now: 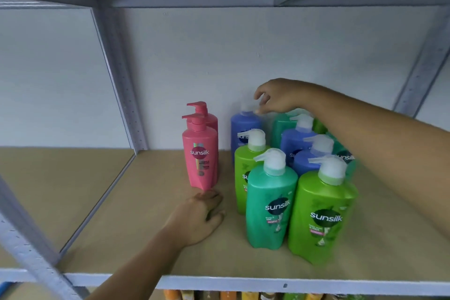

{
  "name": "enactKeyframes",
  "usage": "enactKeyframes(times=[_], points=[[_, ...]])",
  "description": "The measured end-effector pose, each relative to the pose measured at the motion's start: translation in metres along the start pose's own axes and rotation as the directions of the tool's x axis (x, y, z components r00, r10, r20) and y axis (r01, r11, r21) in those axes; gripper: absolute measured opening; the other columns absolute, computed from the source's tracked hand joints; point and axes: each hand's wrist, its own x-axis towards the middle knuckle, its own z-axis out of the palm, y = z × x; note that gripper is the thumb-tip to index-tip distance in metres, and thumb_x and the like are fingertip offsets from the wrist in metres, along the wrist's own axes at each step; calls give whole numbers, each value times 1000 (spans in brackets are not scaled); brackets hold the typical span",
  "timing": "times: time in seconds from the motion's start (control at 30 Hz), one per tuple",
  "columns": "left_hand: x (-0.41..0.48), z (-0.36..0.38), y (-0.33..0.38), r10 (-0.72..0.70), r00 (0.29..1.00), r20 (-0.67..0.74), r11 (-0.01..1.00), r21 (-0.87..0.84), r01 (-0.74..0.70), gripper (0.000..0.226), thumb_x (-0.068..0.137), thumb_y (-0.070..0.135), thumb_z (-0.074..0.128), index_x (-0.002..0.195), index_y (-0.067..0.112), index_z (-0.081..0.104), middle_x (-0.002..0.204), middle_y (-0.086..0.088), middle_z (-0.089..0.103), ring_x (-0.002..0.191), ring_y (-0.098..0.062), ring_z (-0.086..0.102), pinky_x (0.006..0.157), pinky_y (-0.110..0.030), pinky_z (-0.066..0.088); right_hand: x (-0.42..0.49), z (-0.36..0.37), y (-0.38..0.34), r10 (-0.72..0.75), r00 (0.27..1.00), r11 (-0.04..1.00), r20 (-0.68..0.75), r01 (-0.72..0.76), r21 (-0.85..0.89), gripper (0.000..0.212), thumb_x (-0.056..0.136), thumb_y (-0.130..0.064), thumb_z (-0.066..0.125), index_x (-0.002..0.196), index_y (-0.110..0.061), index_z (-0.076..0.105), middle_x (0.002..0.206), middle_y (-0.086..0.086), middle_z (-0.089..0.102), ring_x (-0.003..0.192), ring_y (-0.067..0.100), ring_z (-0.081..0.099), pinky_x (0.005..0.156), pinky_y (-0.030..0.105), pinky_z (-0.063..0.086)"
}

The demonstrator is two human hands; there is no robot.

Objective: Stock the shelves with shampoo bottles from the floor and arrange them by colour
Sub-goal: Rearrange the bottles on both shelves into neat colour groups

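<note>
The left hand (202, 214) lies low on the brown shelf board (136, 231), back up, its fingers loosely bent and gripping nothing. Its fingertips (205, 194) touch the bottom edge of the front pink Sunsilk bottle (201, 161), which stands upright just beyond them. A second pink bottle (211, 118) stands directly behind the first, touching it.

The right hand (275, 95) reaches in over the cluster on the right. Its thumb and fingers close on the white pump (247, 105) of the rear blue bottle (243, 126); motion blur hides the exact contact. That bottle stands upright below the fingers, close to the white back wall (219, 56).

Nearer the camera than those fingers, a lime green bottle (244, 168) stands in front of the blue one, and a teal green bottle (270, 207) in front of that. Under the right forearm stand two more blue bottles (295, 140), one behind the other, with a large lime green bottle (321, 219) at the front edge of the group. More green bottles behind them are partly hidden by the arm.

A clear gap of board separates the pink pair from the mixed cluster. Left of the left fingers, a grey metal upright (119, 75) rises from the board.
</note>
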Motion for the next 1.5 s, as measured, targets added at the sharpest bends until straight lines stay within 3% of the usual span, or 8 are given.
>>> enactKeyframes(times=[0.17, 0.4, 0.5, 0.57, 0.73, 0.93, 1.23, 1.5], points=[[0, 2, -3, 62, 998, -1, 998, 9, -62, 56, 95, 52, 41, 134, 18, 60, 146, -1, 54, 131, -21, 53, 109, -29, 42, -44, -22, 17, 72, 996, 997, 53, -72, -6, 24, 86, -40, 76, 106, -28, 73, 102, -14, 70, 99, 9, 64, 99, 37, 51], [-2, 1, -2, 77, 997, 0, 997, 9, -77, 56, 95, 51, 41, 131, 15, 63, 142, -5, 58, 128, -23, 54, 107, -26, 39, -62, -7, 31, 209, 964, 973, 164, -189, -130, 57, 86, -37, 77, 137, -22, 57, 127, -2, 61, 111, 21, 62, 99, 39, 52], [-2, 1, -2, 69, 998, 7, 998, 4, -70, 59, 94, 52, 38, 133, 15, 62, 143, -5, 57, 129, -22, 53, 108, -26, 39, -66, 6, 40, 255, 953, 967, 164, -249, -54, 57, 86, -31, 77, 137, -21, 54, 120, 2, 59, 99, 23, 63, 83, 37, 57], [-2, 1, -2, 70, 998, 4, 997, 14, -70, 54, 95, 49, 41, 131, 15, 63, 139, -4, 59, 125, -22, 55, 105, -27, 41, -70, 10, 44, 266, 957, 964, 112, -264, -37, 50, 87, -34, 77, 131, -22, 56, 117, 3, 60, 98, 24, 65, 81, 37, 57], [-2, 1, -1, 66, 998, -2, 998, 16, -66, 51, 94, 49, 41, 127, 17, 64, 133, -2, 61, 118, -22, 59, 99, -29, 47, -73, 11, 45, 255, 966, 966, 48, -252, -58, 49, 86, -41, 76, 127, -21, 59, 117, 4, 63, 100, 25, 65, 91, 40, 56], [-4, -3, 3, 60, 998, -4, 998, 33, -60, 50, 95, 47, 42, 128, 16, 63, 135, -3, 60, 120, -24, 57, 100, -29, 45, -69, 13, 36, 226, 973, 974, 41, -226, -25, 48, 86, -42, 76, 127, -24, 59, 117, 1, 65, 99, 22, 64, 87, 33, 52], [-4, -3, 5, 79, 996, -29, 996, 44, -77, 44, 96, 43, 44, 124, 16, 64, 131, -3, 61, 120, -21, 55, 99, -28, 42, -40, 21, 7, 186, 976, 975, 114, -198, 100, 50, 83, -38, 81, 123, -21, 56, 102, 11, 72, 81, 31, 75, 81, 44, 62], [-4, -3, 5, 88, 995, -41, 995, 56, -86, 47, 95, 45, 41, 124, 16, 64, 129, -3, 61, 119, -22, 56, 102, -29, 42, -18, 25, -28, 127, 980, 980, 150, -147, 136, 56, 82, -32, 83, 128, -19, 55, 109, 14, 68, 79, 33, 76, 77, 46, 63]])
